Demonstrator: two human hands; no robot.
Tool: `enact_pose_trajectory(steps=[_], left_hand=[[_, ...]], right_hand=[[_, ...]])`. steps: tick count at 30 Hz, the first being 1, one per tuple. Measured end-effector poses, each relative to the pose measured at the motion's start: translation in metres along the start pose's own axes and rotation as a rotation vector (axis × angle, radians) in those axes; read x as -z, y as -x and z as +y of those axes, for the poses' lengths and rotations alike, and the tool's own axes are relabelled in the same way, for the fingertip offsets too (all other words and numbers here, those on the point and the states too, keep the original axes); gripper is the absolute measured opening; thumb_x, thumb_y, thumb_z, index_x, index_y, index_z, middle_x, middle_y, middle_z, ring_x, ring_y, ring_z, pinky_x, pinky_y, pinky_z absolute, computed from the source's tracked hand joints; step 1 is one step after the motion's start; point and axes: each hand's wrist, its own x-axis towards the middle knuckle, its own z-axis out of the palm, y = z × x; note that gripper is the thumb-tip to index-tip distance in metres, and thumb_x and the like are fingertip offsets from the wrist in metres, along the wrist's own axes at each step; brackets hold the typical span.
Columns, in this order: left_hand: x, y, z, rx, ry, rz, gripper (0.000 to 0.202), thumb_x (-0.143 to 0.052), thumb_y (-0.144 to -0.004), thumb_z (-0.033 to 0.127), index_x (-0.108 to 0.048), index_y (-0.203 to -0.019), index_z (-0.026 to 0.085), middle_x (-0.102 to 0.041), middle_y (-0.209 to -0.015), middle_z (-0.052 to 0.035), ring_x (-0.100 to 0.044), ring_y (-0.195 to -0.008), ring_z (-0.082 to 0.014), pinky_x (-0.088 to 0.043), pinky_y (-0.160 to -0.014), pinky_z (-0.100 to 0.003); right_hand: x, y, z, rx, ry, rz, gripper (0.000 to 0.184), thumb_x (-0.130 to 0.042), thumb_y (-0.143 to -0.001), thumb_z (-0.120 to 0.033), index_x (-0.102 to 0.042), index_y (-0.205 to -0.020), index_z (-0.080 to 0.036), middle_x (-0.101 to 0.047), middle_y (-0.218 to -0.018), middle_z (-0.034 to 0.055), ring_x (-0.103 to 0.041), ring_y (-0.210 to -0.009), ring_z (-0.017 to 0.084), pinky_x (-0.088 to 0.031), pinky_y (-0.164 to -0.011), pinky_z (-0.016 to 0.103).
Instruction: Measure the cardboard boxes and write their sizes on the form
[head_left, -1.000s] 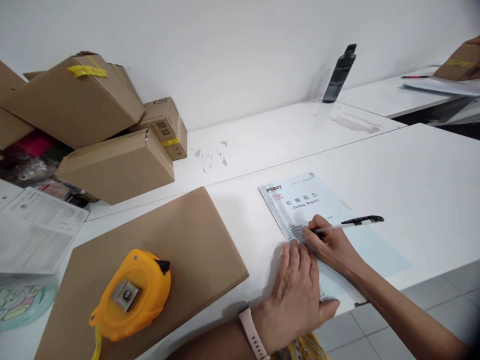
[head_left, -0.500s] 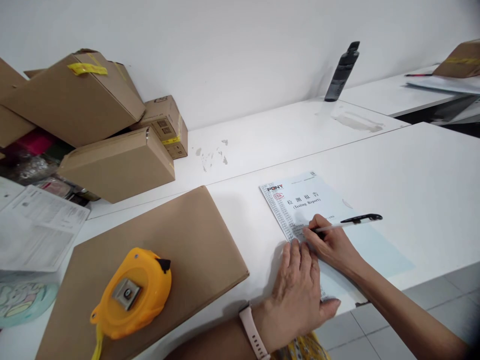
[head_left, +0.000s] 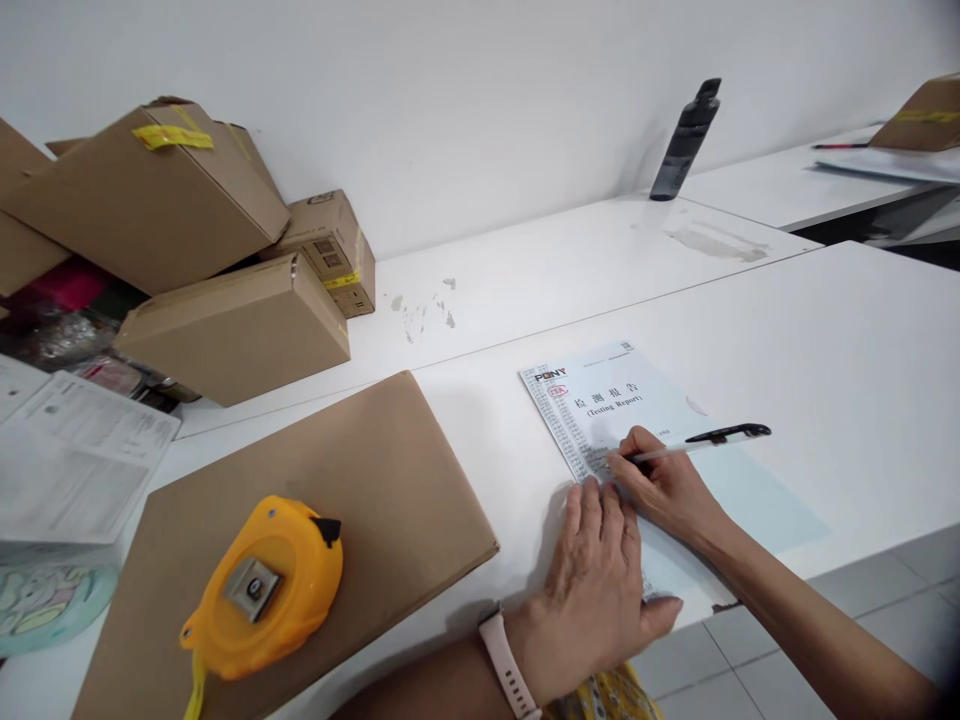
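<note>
A light blue testing report (head_left: 645, 400) with a red and black logo lies flat on the white table. My right hand (head_left: 667, 490) is closed around a pen (head_left: 720, 436), whose clear barrel and black cap slant up to the right. The pen's tip rests at or just above the paper's left part; the fingers hide exact contact. Flat on the report's lower left edge is my left hand (head_left: 596, 580), fingers stretched out, thumb apart, holding nothing. A pink watch band is on that wrist.
Left of my hands, a yellow tape measure (head_left: 266, 588) sits on a flat cardboard box (head_left: 390, 480). More cardboard boxes (head_left: 240, 320) are stacked at the back left, beside printed sheets (head_left: 82, 450). A dark bottle (head_left: 684, 145) stands by the wall.
The pen's upper end has shifted slightly up and to the right, with my right hand moving a little. My left hand and the report stay in place.
</note>
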Motion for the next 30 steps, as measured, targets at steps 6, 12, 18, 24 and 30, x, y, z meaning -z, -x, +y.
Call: enact_pose_trajectory(steps=[6, 12, 18, 24, 30], left_hand=[[-0.0026, 0.0005, 0.0009, 0.007, 0.002, 0.016, 0.080, -0.042, -0.098, 0.066, -0.056, -0.141, 0.000, -0.061, -0.144, -0.0212, -0.051, -0.140, -0.0353, -0.037, -0.119, -0.046], [-0.0041, 0.0000, 0.0004, 0.010, 0.013, 0.019, 0.080, -0.042, -0.098, 0.066, -0.056, -0.141, 0.000, -0.061, -0.144, -0.0209, -0.052, -0.140, -0.0348, -0.036, -0.119, -0.046], [-0.0046, 0.0005, 0.0012, 0.012, 0.013, 0.022, 0.081, -0.043, -0.097, 0.067, -0.056, -0.141, 0.000, -0.061, -0.144, -0.0209, -0.051, -0.139, -0.0358, -0.037, -0.118, -0.047], [-0.0065, 0.0011, 0.0014, 0.008, 0.009, 0.010, 0.080, -0.039, -0.099, 0.066, -0.055, -0.141, 0.000, -0.060, -0.146, -0.0213, -0.050, -0.141, -0.0364, -0.035, -0.119, -0.048], [-0.0048, 0.0011, 0.0015, 0.005, 0.013, -0.009, 0.081, -0.039, -0.099, 0.065, -0.053, -0.143, -0.001, -0.059, -0.146, -0.0218, -0.049, -0.141, -0.0366, -0.035, -0.119, -0.048]], right_hand=[[0.0004, 0.0005, -0.0008, 0.019, 0.016, 0.007, 0.024, -0.057, -0.091, -0.035, -0.046, -0.072, -0.025, -0.041, -0.057, -0.0068, -0.036, -0.052, 0.012, -0.030, -0.050, 0.028], [0.0004, -0.0003, -0.0038, 0.015, 0.016, 0.005, 0.023, -0.057, -0.090, -0.034, -0.046, -0.072, -0.025, -0.040, -0.057, -0.0067, -0.035, -0.052, 0.012, -0.029, -0.050, 0.028], [0.0009, -0.0005, -0.0019, 0.019, 0.018, 0.026, 0.022, -0.056, -0.091, -0.032, -0.044, -0.073, -0.026, -0.040, -0.059, -0.0067, -0.036, -0.053, 0.013, -0.031, -0.051, 0.028], [0.0010, -0.0021, -0.0031, 0.012, 0.038, 0.026, 0.021, -0.056, -0.090, -0.030, -0.045, -0.073, -0.026, -0.040, -0.057, -0.0068, -0.036, -0.052, 0.013, -0.030, -0.050, 0.028], [0.0018, -0.0012, -0.0054, 0.036, 0.033, 0.035, 0.022, -0.057, -0.089, -0.031, -0.044, -0.072, -0.026, -0.040, -0.057, -0.0064, -0.036, -0.053, 0.013, -0.031, -0.050, 0.029]])
